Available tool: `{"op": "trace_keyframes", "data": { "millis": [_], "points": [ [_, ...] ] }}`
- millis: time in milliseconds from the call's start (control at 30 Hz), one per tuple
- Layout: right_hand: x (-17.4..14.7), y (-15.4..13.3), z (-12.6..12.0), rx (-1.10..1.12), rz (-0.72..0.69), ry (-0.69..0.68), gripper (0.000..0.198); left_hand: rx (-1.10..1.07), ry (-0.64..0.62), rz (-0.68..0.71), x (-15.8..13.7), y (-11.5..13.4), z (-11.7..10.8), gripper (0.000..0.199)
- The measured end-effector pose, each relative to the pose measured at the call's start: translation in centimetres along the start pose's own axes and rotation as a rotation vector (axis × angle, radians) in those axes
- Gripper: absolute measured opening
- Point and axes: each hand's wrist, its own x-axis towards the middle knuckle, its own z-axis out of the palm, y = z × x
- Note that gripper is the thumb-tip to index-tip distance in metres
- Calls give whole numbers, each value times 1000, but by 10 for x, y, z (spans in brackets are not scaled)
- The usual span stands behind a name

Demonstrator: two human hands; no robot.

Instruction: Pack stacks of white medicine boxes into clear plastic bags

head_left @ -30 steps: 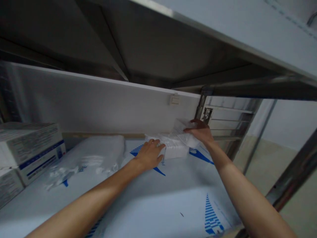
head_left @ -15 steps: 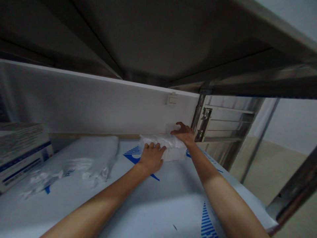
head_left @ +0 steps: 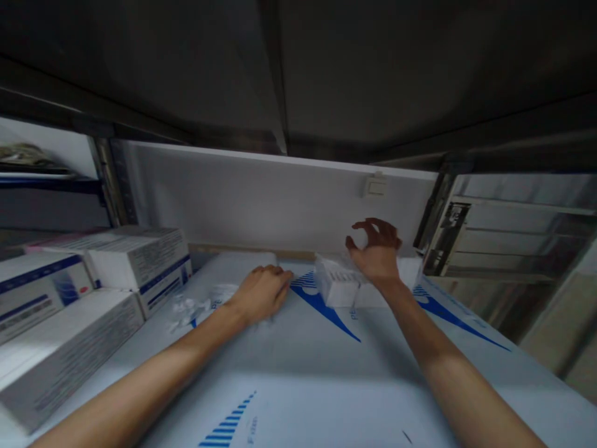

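My left hand (head_left: 263, 291) lies over the right part of a flat clear plastic bag of white contents (head_left: 233, 264), fingers bent and a little apart from the thumb. Its underside is hidden, and no hold on the bag shows. My right hand (head_left: 377, 252) is raised just above and behind a row of small white boxes in clear plastic (head_left: 342, 289). Its fingers curve apart with nothing visible between them. The forearm covers part of the row.
White and blue printed cartons (head_left: 140, 258) are stacked at the left. A low dark shelf (head_left: 349, 74) hangs overhead. Behind stands a white panel (head_left: 280, 199) with a wall switch (head_left: 375, 187). Metal posts (head_left: 436, 218) frame the right side. Blue-printed film (head_left: 317, 373) covers the surface.
The view has turned left, showing more cartons. My left hand has left the wrapped boxes and moved left to the plastic bag. My right hand has lifted off the boxes, its fingers spreading.
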Motion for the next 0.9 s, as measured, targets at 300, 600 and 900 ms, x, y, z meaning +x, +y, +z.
{"op": "trace_keyframes", "data": {
  "millis": [300,600,900],
  "points": [
    [-85,-91,47,401,-281,-353,16,77,-61,-229,-42,-72,2,33],
    [-130,-100,47,288,-493,-352,18,62,-112,-136,-55,-86,33,27],
    [-131,-94,48,294,-497,-350,19,116,12,-218,-51,-87,31,39]
  ]
}}
